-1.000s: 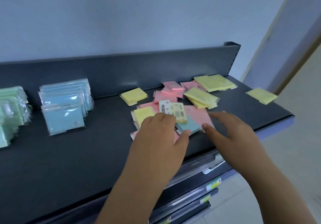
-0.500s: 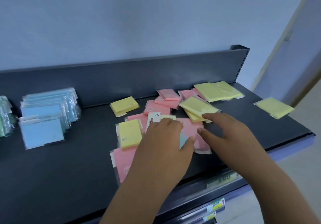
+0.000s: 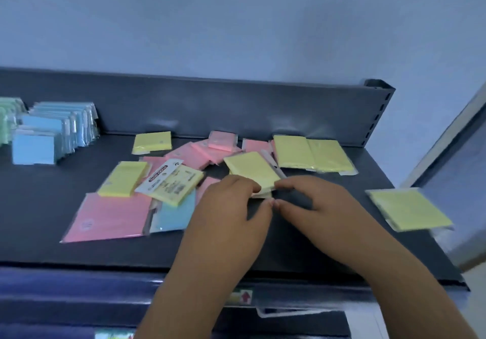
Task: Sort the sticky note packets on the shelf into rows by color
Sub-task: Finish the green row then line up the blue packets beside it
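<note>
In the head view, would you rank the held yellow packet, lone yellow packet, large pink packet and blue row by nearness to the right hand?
1. Held yellow packet, at the right hand's fingertips.
2. Lone yellow packet, right edge.
3. Large pink packet, front left.
4. Blue row, far left.

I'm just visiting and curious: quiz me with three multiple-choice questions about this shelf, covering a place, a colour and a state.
1. Where on the shelf is the row of blue packets? A. left B. right C. front middle
2. What colour is the packet that the left hand and right hand pinch? A. pink B. green C. yellow
3. How do the pink packets lie? A. upright row B. flat, mixed heap C. boxed
Answers: 1 A, it stands beside the green packets at the left. 2 C, fingers close on a yellow packet. 3 B, they overlap other colours mid-shelf.
</note>
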### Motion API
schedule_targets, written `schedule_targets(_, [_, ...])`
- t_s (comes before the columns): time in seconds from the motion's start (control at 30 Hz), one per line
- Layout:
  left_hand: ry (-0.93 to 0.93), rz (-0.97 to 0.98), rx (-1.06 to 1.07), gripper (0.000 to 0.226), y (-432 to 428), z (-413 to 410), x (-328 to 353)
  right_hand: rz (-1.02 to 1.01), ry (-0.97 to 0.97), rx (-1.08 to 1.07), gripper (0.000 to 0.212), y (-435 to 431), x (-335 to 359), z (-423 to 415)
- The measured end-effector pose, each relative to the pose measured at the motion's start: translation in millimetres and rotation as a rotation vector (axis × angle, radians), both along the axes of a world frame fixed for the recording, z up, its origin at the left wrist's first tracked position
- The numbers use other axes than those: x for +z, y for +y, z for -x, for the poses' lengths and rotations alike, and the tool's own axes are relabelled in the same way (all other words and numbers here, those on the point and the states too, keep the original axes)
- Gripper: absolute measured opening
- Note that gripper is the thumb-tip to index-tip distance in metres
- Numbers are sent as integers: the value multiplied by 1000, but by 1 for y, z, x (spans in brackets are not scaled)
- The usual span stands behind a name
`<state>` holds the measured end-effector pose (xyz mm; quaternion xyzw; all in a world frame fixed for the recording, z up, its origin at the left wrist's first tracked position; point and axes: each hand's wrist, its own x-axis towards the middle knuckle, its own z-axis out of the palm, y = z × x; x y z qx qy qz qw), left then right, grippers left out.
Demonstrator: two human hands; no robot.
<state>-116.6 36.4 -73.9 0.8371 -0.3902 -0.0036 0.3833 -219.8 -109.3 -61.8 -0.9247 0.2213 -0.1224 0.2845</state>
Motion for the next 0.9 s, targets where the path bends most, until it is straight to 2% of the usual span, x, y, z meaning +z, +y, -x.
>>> schedule_targets(0.1, [11, 63, 168, 15, 7, 14, 5, -27, -1, 121, 39, -3, 7, -14])
schedule_targets(0.2, [44, 79, 454, 20, 21, 24, 8, -72, 24, 271, 37, 7, 20, -37])
schedule_targets(0.33, [88, -65, 713, 28, 36, 35, 12, 3, 165, 448, 33, 27, 36, -66])
schedule_targets(0.47, [210, -163, 770, 31, 41, 41, 14, -4, 224, 511, 19, 43, 29, -96])
schedule_targets(0.57, [306, -47, 762, 21, 37, 43, 21, -82, 177, 468, 13, 48, 17, -111])
schedule_targets(0.67, [400, 87, 766, 20, 29, 40, 23, -148, 152, 397, 11, 45, 14, -120])
schedule_targets(0.8, [330, 61, 840, 34, 24, 30, 18, -271, 182, 342, 24, 42, 16, -127])
schedule_targets(0.9, [223, 77, 889, 33, 32, 22, 12, -366, 163, 261, 19, 40, 16, -127])
